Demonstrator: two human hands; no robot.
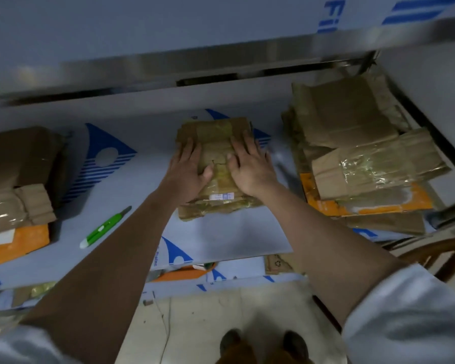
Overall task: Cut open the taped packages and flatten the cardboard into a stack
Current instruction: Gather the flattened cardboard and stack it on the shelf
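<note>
cardboard (216,164) in the middle of the bench (221,232), taped and crumpled, lying nearly flat. left hand (188,168) and right hand (250,166) spread palm-down on top of it, side by side, thumbs turned inward and almost meeting over the tape seam. fingers (188,148) straight and splayed, gripping nothing, only pressing; likely laid this way to squash the folds down so the piece sits flat before going onto a pile. both arms stretched well forward, probably to put weight through the palms.

stack (363,143) of flattened pieces at the right of the bench, well apart from the hands, some with shiny tape and an orange sheet under; seemingly the destination, kept within a short sideways reach. pile (16,174) at the left of the bench, bulkier, still taped, presumably the packages waiting their turn, so work appears to run left to right.

cutter (104,228), green and white, lying on the bench left of the left forearm, untouched, apart from the cardboard; put aside there probably because this piece needs no more cutting, yet close for the next package.

judging by the pile left, task partly done.
</note>
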